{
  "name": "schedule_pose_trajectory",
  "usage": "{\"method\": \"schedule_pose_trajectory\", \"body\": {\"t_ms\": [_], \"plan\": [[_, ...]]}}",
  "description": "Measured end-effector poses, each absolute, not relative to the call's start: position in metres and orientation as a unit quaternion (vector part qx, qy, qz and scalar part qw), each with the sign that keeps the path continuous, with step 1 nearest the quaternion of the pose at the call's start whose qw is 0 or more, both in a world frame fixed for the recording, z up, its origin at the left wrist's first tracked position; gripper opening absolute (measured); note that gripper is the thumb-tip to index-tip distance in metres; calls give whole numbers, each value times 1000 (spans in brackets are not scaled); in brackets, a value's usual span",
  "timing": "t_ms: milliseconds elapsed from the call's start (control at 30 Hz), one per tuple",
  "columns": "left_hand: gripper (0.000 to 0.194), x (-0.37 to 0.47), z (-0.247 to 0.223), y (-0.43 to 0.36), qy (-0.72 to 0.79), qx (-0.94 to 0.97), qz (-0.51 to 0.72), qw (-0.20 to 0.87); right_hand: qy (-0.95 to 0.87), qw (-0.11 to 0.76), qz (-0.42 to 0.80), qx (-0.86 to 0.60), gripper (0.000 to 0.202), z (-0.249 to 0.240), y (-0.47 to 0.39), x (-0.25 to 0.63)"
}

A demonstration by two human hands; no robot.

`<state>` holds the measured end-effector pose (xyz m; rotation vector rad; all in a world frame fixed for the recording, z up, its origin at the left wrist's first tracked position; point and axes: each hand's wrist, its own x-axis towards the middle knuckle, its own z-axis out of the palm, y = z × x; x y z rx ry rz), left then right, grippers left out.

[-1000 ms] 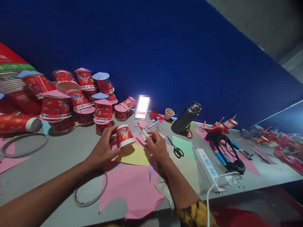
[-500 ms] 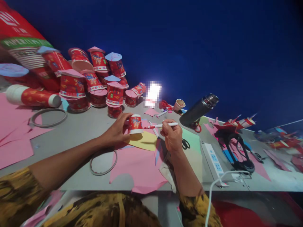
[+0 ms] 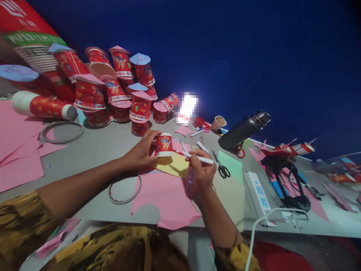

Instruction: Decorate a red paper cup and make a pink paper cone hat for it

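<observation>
Both hands (image 3: 143,150) (image 3: 203,171) angle inward, holding cup (image 3: 164,144) and marker (image 3: 207,160).

From where I stand, the right hand (image 3: 203,169) has moved in closer to the cup (image 3: 164,143). A second ago its red-and-white pen (image 3: 203,159) pointed up and away, then lay nearly level, aimed at the cup. Now the back end has dropped and the red tip is right at the rim; touching or not, I can't tell. The hand's shift has uncovered the blades of the scissors (image 3: 223,169) and a white pen (image 3: 202,146). The left sleeve (image 3: 31,214) has come into view.
</observation>
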<state>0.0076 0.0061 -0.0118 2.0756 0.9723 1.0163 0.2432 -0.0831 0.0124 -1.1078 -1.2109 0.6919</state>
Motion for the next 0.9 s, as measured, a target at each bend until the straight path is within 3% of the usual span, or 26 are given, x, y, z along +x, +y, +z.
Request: {"method": "schedule_pose_trajectory", "body": {"t_ms": [300,900], "plan": [[82,11,-11,1,362,786,395,307,-707,567,80,-415,7,13,-89,242],[81,13,-11,-2,341,785,410,315,-765,518,43,-380,10,15,-86,240]]}}
